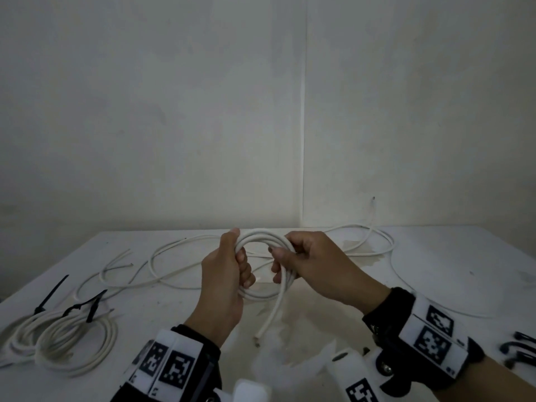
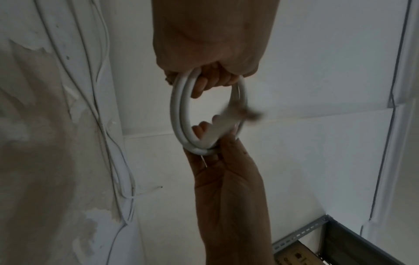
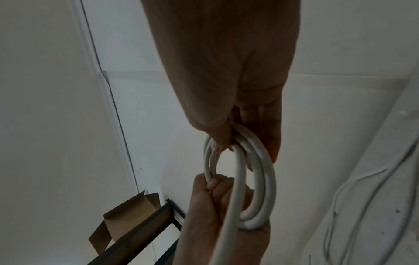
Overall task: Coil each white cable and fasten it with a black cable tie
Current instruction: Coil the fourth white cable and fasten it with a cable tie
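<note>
Two hands hold one white coil (image 1: 262,256) in the air above the table (image 1: 435,271), near its middle. The left hand (image 1: 224,280) has its fingers curled round the coil's left side, and the right hand (image 1: 307,261) grasps the right side in the same way, so the loops are pinched together at both flanks. A free tail (image 1: 271,314) hangs from the coil toward the near edge, its end just above the tabletop.

To finish this step well, I judge the tail should be laid along the existing loops, keeping their size even, while one hand keeps the bundle clamped so it cannot spring apart before a tie goes on.

Room is fair: loose white cables (image 1: 174,256) sprawl across the far half of the table and another runs off to the right, so lowering the coil straight back risks snagging them. On the near left lie two finished coils (image 1: 63,340), each with a black cable tie (image 1: 84,306). Spare black ties (image 1: 516,348) sit at the near right edge, close to the right wrist, an easy reach.
</note>
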